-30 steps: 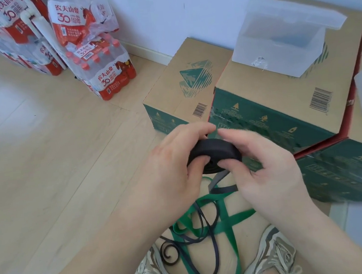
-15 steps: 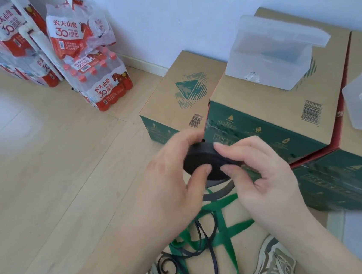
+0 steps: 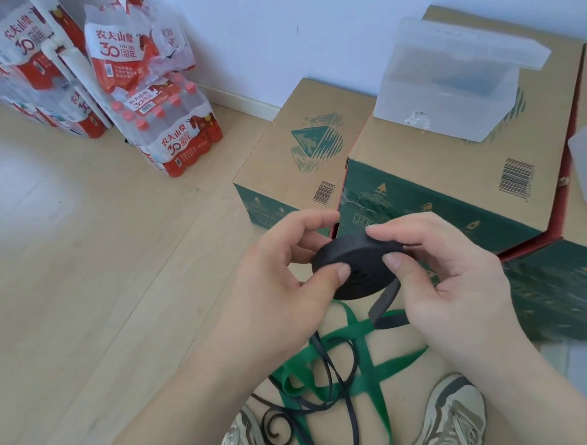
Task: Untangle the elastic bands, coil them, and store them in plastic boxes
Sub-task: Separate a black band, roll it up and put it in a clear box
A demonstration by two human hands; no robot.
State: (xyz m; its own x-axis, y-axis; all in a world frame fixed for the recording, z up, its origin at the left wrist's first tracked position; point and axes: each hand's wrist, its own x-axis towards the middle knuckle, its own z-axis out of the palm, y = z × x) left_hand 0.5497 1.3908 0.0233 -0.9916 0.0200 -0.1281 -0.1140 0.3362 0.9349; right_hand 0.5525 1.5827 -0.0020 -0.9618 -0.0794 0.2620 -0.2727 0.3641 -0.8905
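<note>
Ahead, cardboard boxes, plastic box, coil, tangled bands

The wooden floor is carrying cardboard boxes, shrink-wrapped water-bottle packs and tangled green and black elastic bands.

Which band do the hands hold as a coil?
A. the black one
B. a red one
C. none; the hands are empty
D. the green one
A: the left hand and right hand pinch the black coil, while the green band lies loose below them.
</note>
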